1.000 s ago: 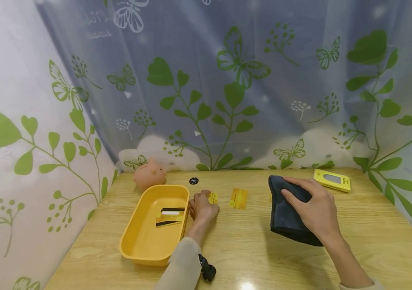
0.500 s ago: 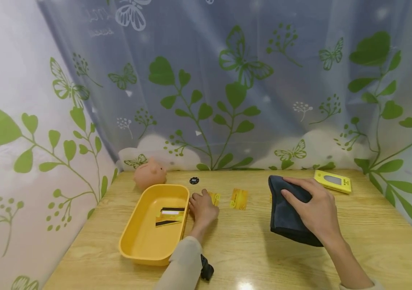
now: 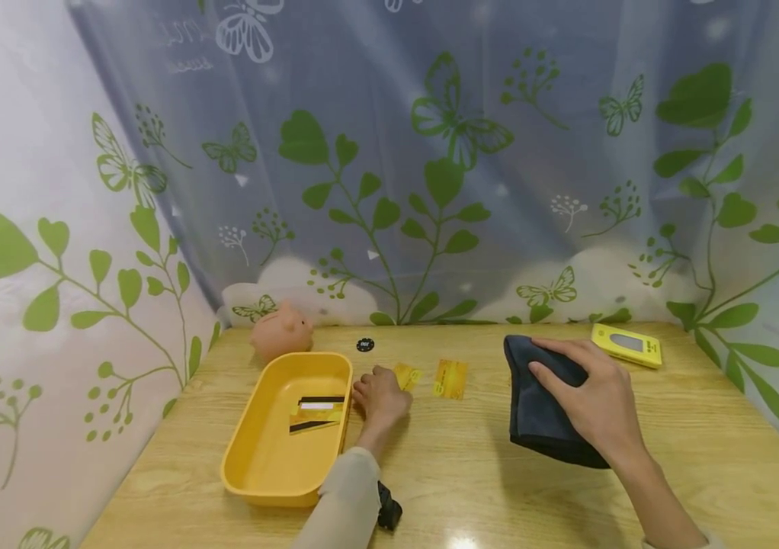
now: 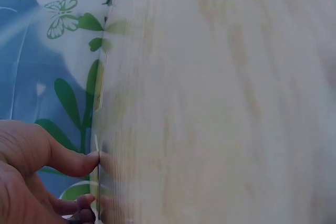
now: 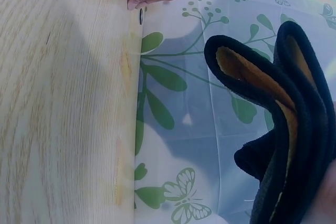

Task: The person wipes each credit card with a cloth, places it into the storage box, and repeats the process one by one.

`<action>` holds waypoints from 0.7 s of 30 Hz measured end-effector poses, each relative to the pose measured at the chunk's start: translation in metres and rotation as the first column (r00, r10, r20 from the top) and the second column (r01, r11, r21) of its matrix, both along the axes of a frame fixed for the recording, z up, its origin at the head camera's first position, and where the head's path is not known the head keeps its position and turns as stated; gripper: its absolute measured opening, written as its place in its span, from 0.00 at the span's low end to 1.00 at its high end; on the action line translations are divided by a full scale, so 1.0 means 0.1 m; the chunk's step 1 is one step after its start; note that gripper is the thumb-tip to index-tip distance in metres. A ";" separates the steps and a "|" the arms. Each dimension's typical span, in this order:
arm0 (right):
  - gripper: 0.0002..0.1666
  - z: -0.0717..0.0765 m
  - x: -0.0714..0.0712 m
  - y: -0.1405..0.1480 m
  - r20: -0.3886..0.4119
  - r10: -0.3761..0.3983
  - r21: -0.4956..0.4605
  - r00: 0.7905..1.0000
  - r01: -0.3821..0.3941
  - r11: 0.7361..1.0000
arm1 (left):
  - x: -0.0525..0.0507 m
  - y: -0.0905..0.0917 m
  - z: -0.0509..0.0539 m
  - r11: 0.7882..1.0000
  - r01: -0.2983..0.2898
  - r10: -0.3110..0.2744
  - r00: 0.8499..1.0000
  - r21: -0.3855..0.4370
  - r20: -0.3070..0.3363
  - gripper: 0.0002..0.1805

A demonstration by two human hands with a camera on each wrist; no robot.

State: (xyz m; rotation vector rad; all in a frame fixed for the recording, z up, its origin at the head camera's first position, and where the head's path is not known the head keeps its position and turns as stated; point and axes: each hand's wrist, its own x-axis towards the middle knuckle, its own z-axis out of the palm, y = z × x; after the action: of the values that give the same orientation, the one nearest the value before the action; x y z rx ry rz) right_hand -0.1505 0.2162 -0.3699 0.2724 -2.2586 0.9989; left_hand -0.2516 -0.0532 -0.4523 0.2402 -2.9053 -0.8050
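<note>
In the head view my left hand (image 3: 381,400) is low over the table beside the tray, its fingers bent at a yellow card (image 3: 406,377) that it partly covers. The left wrist view has the thumb and fingertips of this hand (image 4: 47,177) at the card's thin edge (image 4: 96,142), against the tabletop. A second yellow card (image 3: 450,379) lies flat to the right. My right hand (image 3: 598,396) grips a folded dark blue cloth pouch (image 3: 543,404) above the table; its tan-lined folds (image 5: 294,124) gape in the right wrist view.
A yellow tray (image 3: 242,450) holds several cards (image 3: 317,415). Behind it are a pink piggy bank (image 3: 282,333) and a black round chip (image 3: 365,345). A yellow box (image 3: 627,345) lies at the back right, before the patterned curtain (image 3: 376,191).
The card beside my left hand has turned askew, and that hand has shifted slightly, its fingers more bunched. My right hand keeps the pouch in about the same place.
</note>
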 end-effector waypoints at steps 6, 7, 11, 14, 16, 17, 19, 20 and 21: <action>0.23 0.00 0.00 0.00 0.002 0.004 -0.006 1.000 -0.004 1.000 | 0.00 -0.01 -0.01 1.000 0.002 -0.002 1.000 0.008 0.007 0.16; 0.23 -0.01 0.00 0.01 -0.004 0.006 -0.005 1.000 -0.006 1.000 | -0.01 -0.01 -0.02 1.000 0.000 0.000 1.000 0.014 0.009 0.16; 0.24 -0.01 0.01 0.01 -0.023 0.017 -0.004 1.000 -0.017 1.000 | -0.03 -0.02 -0.09 0.998 -0.011 0.012 1.000 0.062 -0.004 0.18; 0.24 -0.01 0.02 0.01 -0.025 0.021 -0.010 0.999 -0.021 1.000 | -0.05 -0.02 -0.14 0.997 -0.006 0.008 1.000 0.080 -0.028 0.17; 0.24 -0.01 0.02 0.01 -0.025 0.022 -0.012 0.999 -0.022 1.000 | -0.05 -0.02 -0.14 0.996 0.000 0.004 0.999 0.089 -0.045 0.18; 0.24 -0.01 0.02 0.01 -0.026 0.023 -0.012 0.999 -0.023 1.000 | -0.05 -0.02 -0.15 0.996 0.002 0.002 0.999 0.084 -0.046 0.19; 0.24 -0.02 0.02 0.01 -0.029 0.026 -0.012 0.999 -0.027 1.000 | -0.05 -0.04 -0.14 0.996 -0.002 0.006 0.999 0.088 -0.044 0.23; 0.24 -0.02 0.02 0.01 -0.030 0.029 -0.013 0.999 -0.029 0.999 | -0.05 -0.05 -0.13 0.996 -0.006 0.010 0.999 0.088 -0.041 0.25; 0.24 -0.02 0.02 0.01 -0.030 0.031 -0.013 0.999 -0.031 0.999 | -0.06 -0.06 -0.14 0.996 -0.014 0.018 0.999 0.092 -0.045 0.28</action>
State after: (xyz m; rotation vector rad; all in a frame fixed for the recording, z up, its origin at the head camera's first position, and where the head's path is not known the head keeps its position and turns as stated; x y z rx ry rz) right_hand -0.1488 0.2171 -0.3724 0.3150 -2.2264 1.0196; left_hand -0.2571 -0.0588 -0.4667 0.2505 -2.8238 -0.9305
